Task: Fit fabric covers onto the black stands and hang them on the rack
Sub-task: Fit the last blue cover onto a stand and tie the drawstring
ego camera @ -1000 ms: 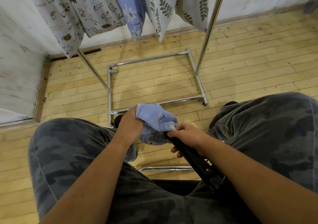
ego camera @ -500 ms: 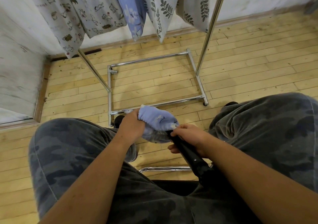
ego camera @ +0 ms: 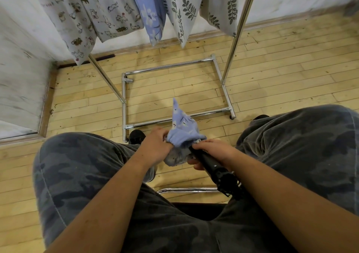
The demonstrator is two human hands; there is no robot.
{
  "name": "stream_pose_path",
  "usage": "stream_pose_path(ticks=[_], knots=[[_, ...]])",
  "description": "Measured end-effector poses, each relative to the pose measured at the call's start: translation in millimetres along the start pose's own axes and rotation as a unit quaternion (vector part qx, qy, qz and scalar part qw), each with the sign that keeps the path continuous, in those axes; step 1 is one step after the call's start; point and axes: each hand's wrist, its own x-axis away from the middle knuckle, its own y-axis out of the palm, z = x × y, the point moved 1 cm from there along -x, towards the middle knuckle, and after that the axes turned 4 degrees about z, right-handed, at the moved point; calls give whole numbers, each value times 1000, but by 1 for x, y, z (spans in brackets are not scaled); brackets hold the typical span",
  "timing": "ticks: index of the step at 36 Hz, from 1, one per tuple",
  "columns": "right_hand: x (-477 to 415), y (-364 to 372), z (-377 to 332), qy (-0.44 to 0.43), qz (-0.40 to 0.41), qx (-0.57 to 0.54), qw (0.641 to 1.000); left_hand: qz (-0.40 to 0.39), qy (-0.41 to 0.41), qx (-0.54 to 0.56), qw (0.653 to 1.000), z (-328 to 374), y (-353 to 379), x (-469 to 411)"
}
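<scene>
- Your left hand (ego camera: pixel 155 145) has its fingers curled into the gathered hem of the blue floral cover (ego camera: pixel 183 130), bunching the cloth on the near-left side.
- Your right hand (ego camera: pixel 213 150) is wrapped round the black stand (ego camera: pixel 215 167) just below the cover, with its fingertips at the other side of the hem. This view does not show whether they also pinch cloth.
- The cover sits over the far end of the stand, between your knees and above the floor (ego camera: pixel 272 68), with its peak pointing up and away. Greyish cloth sags under your left hand, so the cover looks only partly drawn on.
- Pull harder on one side and the cover will probably go on skewed, or the gathered hem may catch on the stand's top.
- If your right grip slackens while the left tugs, the stand could twist or slide toward your lap, and the cover could come off.
- The rack (ego camera: pixel 237 38), with other covers (ego camera: pixel 97 13) hanging on it, stands well ahead of you. A half-seated cover may slip off on the way up.
</scene>
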Motion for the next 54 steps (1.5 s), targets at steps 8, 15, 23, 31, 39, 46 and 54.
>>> stream_pose_path(ticks=[8,15,23,31,39,46,54], knots=[[-2,-3,1,2,10,26,1000,8,7,42,999,4,2,3],[-6,-4,1,-20,17,59,998,-85,47,58,994,8,4,11],[-8,-6,0,-8,53,81,995,-145,102,30,984,17,12,18],[-2,-6,-4,21,75,103,992,-131,113,-24,985,25,18,19],[6,-6,0,10,57,67,996,-107,162,-32,981,21,21,13],[12,-7,-4,-16,22,74,997,-27,203,-47,978,12,22,10],[13,-13,-5,-75,-21,95,992,29,153,19,988,3,16,4]])
